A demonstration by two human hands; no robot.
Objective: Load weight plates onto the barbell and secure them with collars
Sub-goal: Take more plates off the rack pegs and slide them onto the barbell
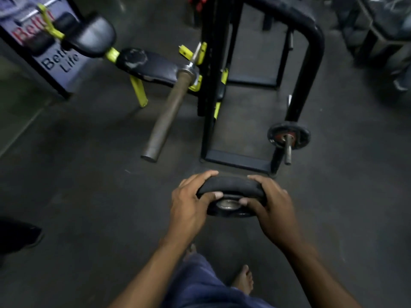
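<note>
Bare feet (243, 280) and blue shorts (200, 285) at the bottom, standing on the dark rubber gym floor (89, 196). Just above that, both hands are on a small round black rubber weight plate (231, 187) with a metal-ringed centre hole, held out flat-ish in the air in front of the body. Left hand (189, 203) has its fingers wrapped over the left rim, thumb tucked underneath; right hand (271, 205) is clamped on the right rim the same way. Ahead and to the left, the bare grey steel barbell sleeve (164, 116) sticks out toward the camera from the black-and-yellow bench rack (209, 81), well apart from the plate. Off to the right, another black plate (289, 135) sits on a storage peg.
</note>
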